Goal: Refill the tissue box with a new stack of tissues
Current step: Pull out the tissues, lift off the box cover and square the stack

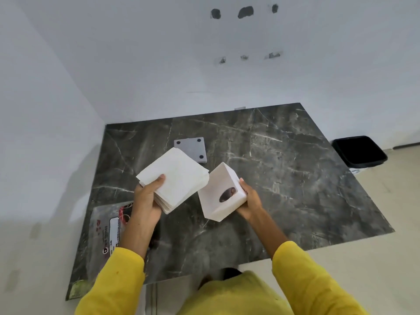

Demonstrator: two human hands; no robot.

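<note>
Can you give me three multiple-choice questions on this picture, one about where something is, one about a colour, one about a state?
1. Where does the grey square plate lie?
A. on the marble table, beyond the hands
B. inside the black bin
C. in the right hand

2. What colour are the sleeves?
A. blue
B. yellow
C. white

3. What state is the tissue stack in?
A. already packed inside the tissue box
B. lying flat on the table
C. held in the left hand, outside the box

Key: 1 A, it rests flat on the dark top behind the stack. 2 B, both forearms are clad in yellow. 3 C, the left hand grips the stack while the right hand holds the box beside it.
</note>
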